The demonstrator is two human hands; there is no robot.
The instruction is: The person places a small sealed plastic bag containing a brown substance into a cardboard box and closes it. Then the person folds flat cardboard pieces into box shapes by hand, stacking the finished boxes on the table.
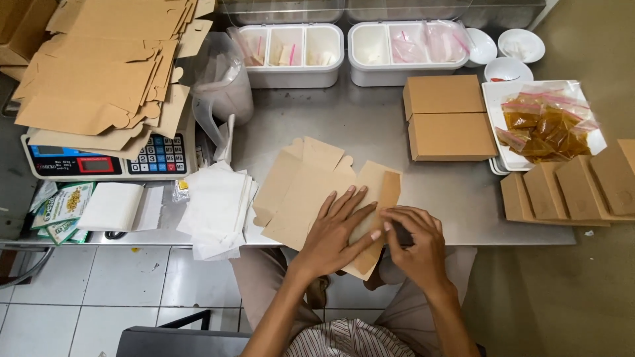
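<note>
A flat brown cardboard box blank (pixel 301 192) lies on the steel table (pixel 370 125) near its front edge. My left hand (pixel 337 231) presses flat on the blank with fingers spread. My right hand (pixel 413 244) pinches the blank's right flap, which is folded up at the edge near the table's front. Both hands touch the same blank.
A stack of flat box blanks (pixel 106 73) rests on a weighing scale (pixel 99 162) at the left. White paper sheets (pixel 215 205) lie beside it. Two closed boxes (pixel 446 116), a tray of sauce packets (pixel 546 122), folded boxes (pixel 575 188), white compartment tubs (pixel 291 49) and small bowls (pixel 522 43) fill the right and back.
</note>
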